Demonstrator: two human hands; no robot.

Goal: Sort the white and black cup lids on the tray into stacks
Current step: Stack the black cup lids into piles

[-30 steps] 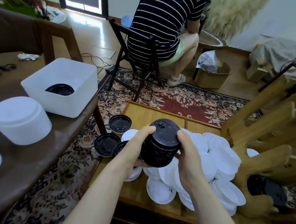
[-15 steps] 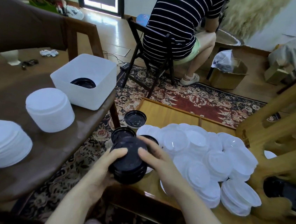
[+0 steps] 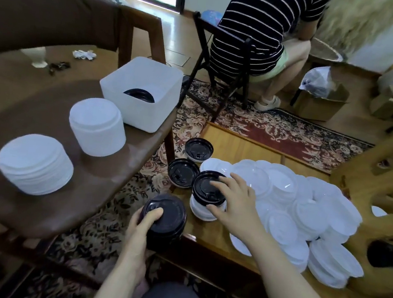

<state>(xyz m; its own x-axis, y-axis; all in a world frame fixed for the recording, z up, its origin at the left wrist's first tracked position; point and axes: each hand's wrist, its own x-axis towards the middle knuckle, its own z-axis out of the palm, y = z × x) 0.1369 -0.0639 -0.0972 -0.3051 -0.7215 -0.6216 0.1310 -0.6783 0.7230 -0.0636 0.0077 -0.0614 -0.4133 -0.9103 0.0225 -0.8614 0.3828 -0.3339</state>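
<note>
One black lid beside the tray's near-left corner is pinched by right-hand fingers; it should be lifted level onto the black stack gripped by the left hand.

This is a home — a lived-in sitting room used as a makeshift workspace. A patterned floral rug in red and dark tones covers the polished wood floor, and everything else sits around it. At its far edge a person in a striped shirt sits on a dark folding chair; to the right of them stands an open cardboard box with a plastic bag in it. Left of the rug a brown round-edged table carries a white plastic bin, with a wooden armchair behind it. On the rug's near side lies a low wooden tray — domestic furniture throughout.
</note>
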